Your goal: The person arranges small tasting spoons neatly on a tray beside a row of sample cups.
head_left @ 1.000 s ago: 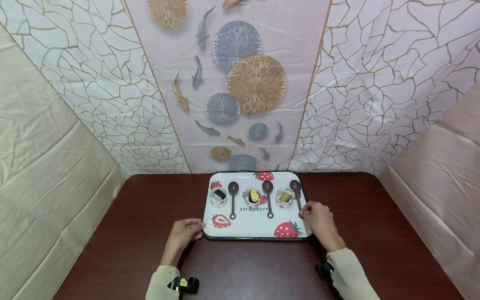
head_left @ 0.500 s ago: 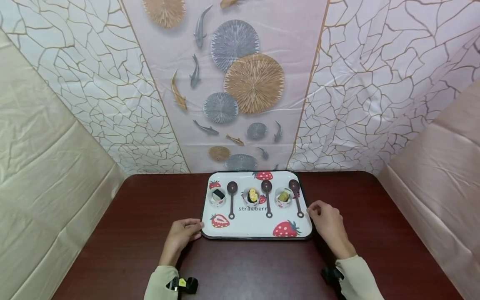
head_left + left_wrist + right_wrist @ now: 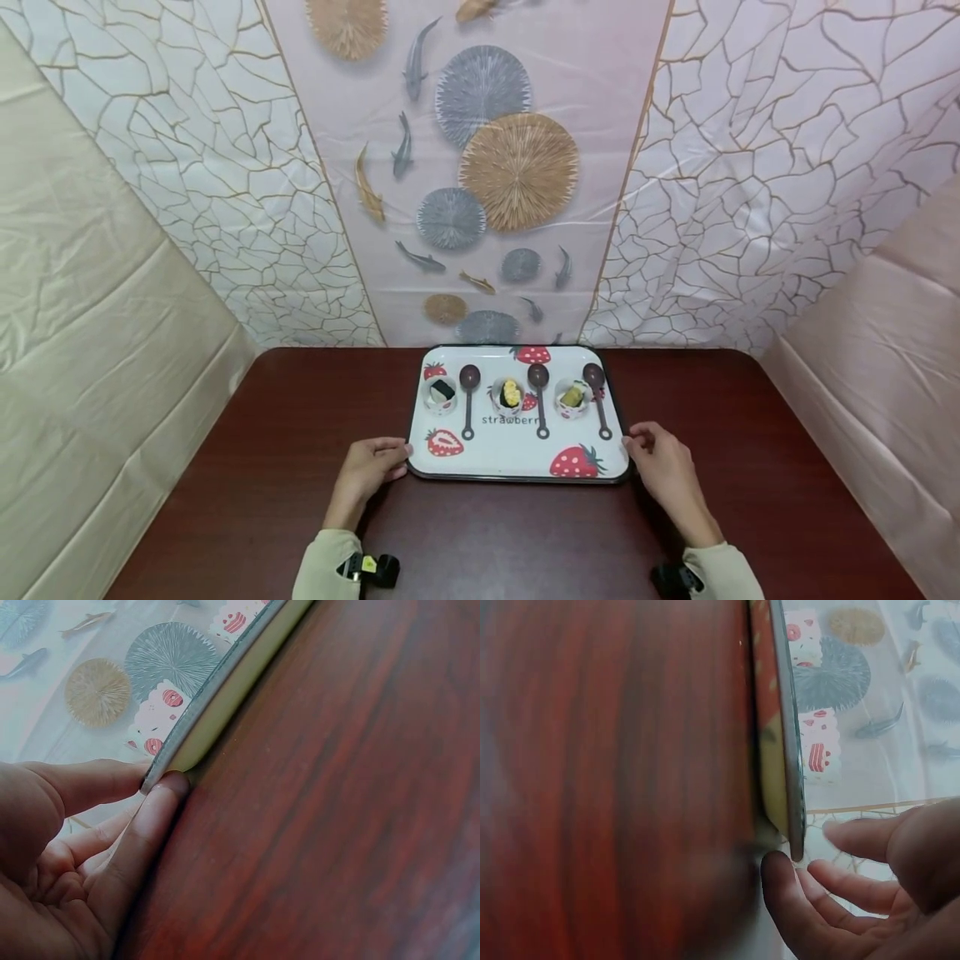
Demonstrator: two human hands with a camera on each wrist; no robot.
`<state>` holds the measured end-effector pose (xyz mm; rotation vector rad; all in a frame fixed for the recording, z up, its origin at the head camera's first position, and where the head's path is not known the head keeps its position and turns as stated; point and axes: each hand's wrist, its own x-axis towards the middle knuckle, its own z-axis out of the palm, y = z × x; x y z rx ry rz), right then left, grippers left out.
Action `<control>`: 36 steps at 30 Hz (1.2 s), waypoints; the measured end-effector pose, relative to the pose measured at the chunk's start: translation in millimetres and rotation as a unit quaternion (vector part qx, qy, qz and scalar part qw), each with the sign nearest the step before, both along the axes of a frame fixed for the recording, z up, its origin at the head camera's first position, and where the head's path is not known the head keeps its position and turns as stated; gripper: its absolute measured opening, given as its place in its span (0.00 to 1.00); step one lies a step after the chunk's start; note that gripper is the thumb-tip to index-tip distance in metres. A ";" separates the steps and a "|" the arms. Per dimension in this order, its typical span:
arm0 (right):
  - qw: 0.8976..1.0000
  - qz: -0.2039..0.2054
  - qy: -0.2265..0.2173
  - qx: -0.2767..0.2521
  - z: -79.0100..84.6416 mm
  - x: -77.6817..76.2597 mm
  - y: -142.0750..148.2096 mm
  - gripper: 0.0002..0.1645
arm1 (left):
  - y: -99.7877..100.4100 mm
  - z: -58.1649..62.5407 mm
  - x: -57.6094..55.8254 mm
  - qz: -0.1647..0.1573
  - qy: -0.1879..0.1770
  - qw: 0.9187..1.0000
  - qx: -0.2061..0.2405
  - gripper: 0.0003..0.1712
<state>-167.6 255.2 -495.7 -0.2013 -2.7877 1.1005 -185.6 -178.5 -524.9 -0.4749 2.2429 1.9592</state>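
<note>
A white strawberry-print tray point(image 3: 495, 458) with a dark rim lies on the table. My left hand point(image 3: 367, 468) pinches its near left corner; in the left wrist view the thumb is over the rim and a finger beneath. Beside the near right corner is my right hand point(image 3: 663, 467). The right wrist view has its thumb point(image 3: 855, 836) spread from the fingers, one fingertip right at the tray's rim point(image 3: 793, 772). On the tray, three small paper cups of sushi-like pieces alternate with three brown spoons: a left cup point(image 3: 440, 407), middle cup point(image 3: 507, 410) and right cup point(image 3: 572, 410).
The reddish-brown table point(image 3: 495, 542) extends around the tray. Behind the tray's far edge rises a patterned cloth backdrop point(image 3: 420, 304). Beige fabric panels slope up at the left point(image 3: 112, 333) and right point(image 3: 877, 375).
My right hand has let go of the right spoon's handle and moved right and nearer, to the tray's near right edge. The left hand has stayed at its corner.
</note>
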 end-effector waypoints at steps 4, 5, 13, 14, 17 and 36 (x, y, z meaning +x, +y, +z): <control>1.000 0.002 -0.015 -0.015 -4.1 -1.1 2.7 0.15 | 1.8 1.1 -0.5 0.001 0.003 1.000 0.001 0.18; 1.000 0.004 -0.016 -0.020 -4.8 -1.1 3.4 0.14 | 2.1 1.1 -0.5 0.001 0.005 1.000 0.003 0.19; 0.998 0.008 -0.022 -0.065 -7.6 -0.3 9.5 0.13 | 3.0 2.2 -0.7 -0.003 0.005 1.000 -0.003 0.19; 0.997 0.008 -0.028 -0.075 -7.2 -0.2 9.5 0.14 | 2.7 2.6 -0.4 -0.003 0.004 1.000 -0.005 0.19; 0.994 0.009 -0.045 -0.098 -6.0 0.8 8.6 0.15 | 1.5 3.9 1.3 -0.003 0.006 1.000 -0.010 0.18; 0.995 0.001 -0.027 -0.092 -2.7 4.1 18.5 0.17 | 6.5 26.6 3.7 0.006 0.102 0.982 -0.158 0.12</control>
